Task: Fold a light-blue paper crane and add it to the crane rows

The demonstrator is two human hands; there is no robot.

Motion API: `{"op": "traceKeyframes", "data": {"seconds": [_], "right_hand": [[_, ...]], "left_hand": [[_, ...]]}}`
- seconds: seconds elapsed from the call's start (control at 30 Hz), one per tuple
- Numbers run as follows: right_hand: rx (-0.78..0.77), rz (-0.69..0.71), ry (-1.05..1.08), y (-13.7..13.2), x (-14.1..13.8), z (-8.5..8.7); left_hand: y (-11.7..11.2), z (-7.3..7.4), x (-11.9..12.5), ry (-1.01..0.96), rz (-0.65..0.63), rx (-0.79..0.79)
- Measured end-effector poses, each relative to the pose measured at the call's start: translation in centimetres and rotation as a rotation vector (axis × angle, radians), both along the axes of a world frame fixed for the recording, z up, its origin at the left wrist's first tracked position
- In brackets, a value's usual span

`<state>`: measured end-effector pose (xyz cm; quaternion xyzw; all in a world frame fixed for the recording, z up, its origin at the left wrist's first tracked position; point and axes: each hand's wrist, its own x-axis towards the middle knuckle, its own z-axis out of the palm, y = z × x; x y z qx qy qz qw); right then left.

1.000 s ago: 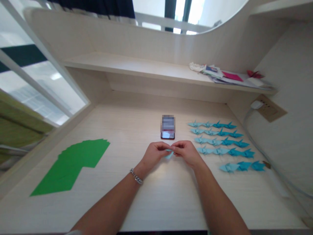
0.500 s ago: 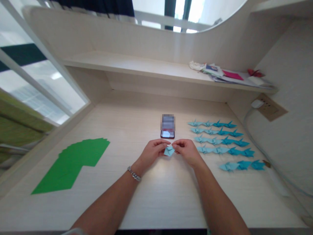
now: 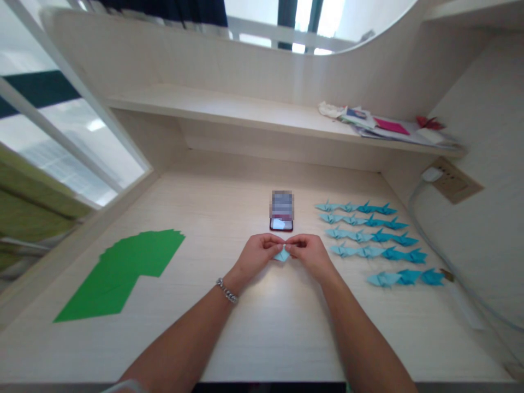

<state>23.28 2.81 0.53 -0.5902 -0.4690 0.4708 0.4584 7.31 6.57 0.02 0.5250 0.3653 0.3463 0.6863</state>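
Observation:
A small piece of folded light blue paper (image 3: 282, 254) is pinched between my two hands above the desk, with its lower tip showing. My left hand (image 3: 257, 255), wearing a silver chain bracelet (image 3: 227, 291), holds its left side. My right hand (image 3: 311, 255) holds its right side, and the fingertips of both hands nearly meet over the fold. Just beyond my hands lies a phone (image 3: 281, 224) with a pixelated area above it. Rows of blue origami cranes (image 3: 370, 243) stand to the right of my right hand.
A fanned stack of green paper sheets (image 3: 118, 273) lies at the desk's left. Above the pale wood desk (image 3: 262, 349) runs a shelf (image 3: 229, 106) holding papers and a red origami piece. A wall socket (image 3: 452, 182) with a cable is at right; a window is at left.
The light blue paper has been folded tighter. It now shows less between my fingers, and my hands have drawn closer together over it.

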Motion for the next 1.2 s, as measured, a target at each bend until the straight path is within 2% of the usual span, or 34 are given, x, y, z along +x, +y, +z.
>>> {"op": "traceKeyframes", "data": {"seconds": [0.2, 0.5, 0.63, 0.9, 1.1, 1.2], "right_hand": [[0.048, -0.065, -0.047, 0.0, -0.2, 0.2], [0.048, -0.072, 0.079, -0.1, -0.4, 0.2], [0.08, -0.093, 0.059, -0.1, -0.4, 0.4], [0.032, -0.085, 0.147, 0.0, -0.5, 0.1], [0.103, -0.075, 0.078, 0.1, -0.5, 0.1], [0.101, -0.072, 0.093, 0.0, -0.5, 0.2]], "left_hand": [[-0.2, 0.6, 0.1, 0.003, 0.016, -0.034], [-0.2, 0.6, 0.0, 0.061, 0.024, 0.106], [-0.3, 0.3, 0.2, 0.088, 0.004, 0.07], [0.0, -0.4, 0.1, 0.162, 0.039, 0.201], [0.0, -0.5, 0.3, 0.152, 0.016, 0.175], [-0.1, -0.5, 0.1, 0.187, 0.001, 0.237]]}}
